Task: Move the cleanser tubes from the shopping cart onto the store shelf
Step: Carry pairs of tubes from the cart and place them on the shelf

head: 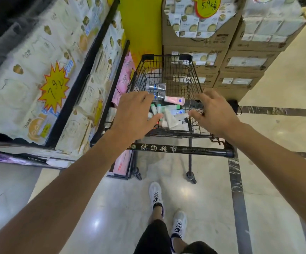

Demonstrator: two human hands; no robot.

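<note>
Head view: left hand [133, 114], right hand [214, 114] outstretched, fingers spread, above shopping cart [196, 83].

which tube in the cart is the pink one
The pink tube lying crosswise in the shopping cart, just past the left hand. The tubes around it are silver, white or green-capped.

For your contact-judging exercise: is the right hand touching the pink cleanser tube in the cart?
Apart. The head view shows the right hand over the shopping cart's right side, with open basket visible between its fingers and the pink cleanser tube.
</note>
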